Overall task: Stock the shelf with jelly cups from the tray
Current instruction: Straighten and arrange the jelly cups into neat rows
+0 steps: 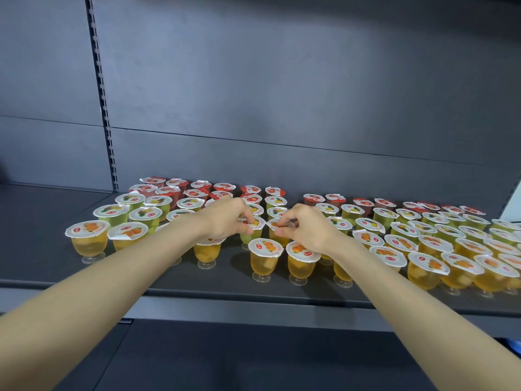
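My left hand (225, 218) pinches a jelly cup (256, 225) by its lid rim, and my right hand (307, 230) pinches a second cup (274, 224), both mid-row on the shelf (42, 221). Both cups are upright, foil up (long axis vertical). I'd set them down straight, feet flat, without nudging the orange cups (265, 246) in front.

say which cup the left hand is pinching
The green cup with the yellow-fruit lid, held at its rim by the left hand; the right hand grips the neighbouring cup.
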`<move>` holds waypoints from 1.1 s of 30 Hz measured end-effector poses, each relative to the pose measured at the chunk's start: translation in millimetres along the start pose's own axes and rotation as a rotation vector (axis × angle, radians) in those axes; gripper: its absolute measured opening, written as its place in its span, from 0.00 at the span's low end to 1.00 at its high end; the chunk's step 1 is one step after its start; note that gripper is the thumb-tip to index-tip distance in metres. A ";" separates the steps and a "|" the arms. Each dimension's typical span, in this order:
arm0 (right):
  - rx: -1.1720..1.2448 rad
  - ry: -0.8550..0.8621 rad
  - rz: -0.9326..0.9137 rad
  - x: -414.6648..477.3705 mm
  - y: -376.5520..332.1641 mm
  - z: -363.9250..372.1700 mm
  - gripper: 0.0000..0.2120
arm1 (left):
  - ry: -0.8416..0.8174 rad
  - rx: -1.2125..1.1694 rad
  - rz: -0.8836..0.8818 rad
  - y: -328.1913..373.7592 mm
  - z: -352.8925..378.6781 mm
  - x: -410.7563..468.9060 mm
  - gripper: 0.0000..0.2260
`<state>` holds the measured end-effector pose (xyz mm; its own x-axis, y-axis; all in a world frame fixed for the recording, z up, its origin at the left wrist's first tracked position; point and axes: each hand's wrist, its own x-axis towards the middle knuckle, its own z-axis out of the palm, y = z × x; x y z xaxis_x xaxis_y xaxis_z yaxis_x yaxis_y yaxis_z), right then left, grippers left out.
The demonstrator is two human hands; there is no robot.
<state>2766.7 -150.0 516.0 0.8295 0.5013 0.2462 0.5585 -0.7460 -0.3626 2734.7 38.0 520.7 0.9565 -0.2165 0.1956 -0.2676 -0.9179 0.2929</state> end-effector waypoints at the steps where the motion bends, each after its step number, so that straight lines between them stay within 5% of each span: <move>1: -0.006 -0.006 -0.003 -0.2 -0.1 -0.5 0.13 | -0.004 0.006 0.001 0.2 -0.2 -0.7 0.14; 15: -0.010 0.089 -0.036 -44.7 1.9 -15.2 0.14 | 0.206 -0.106 0.085 18.0 0.9 -49.5 0.16; 25: -0.015 0.133 -0.085 -93.2 11.5 -4.6 0.21 | 0.263 0.037 0.237 32.0 39.2 -76.1 0.23; 33: -0.225 0.147 -0.111 -98.3 14.5 8.7 0.21 | 0.335 0.030 0.250 30.3 59.1 -73.3 0.20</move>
<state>2693.3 -206.3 478.7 0.7448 0.5291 0.4067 0.6182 -0.7765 -0.1218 2663.3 6.4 460.0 0.7704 -0.3185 0.5523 -0.4786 -0.8612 0.1711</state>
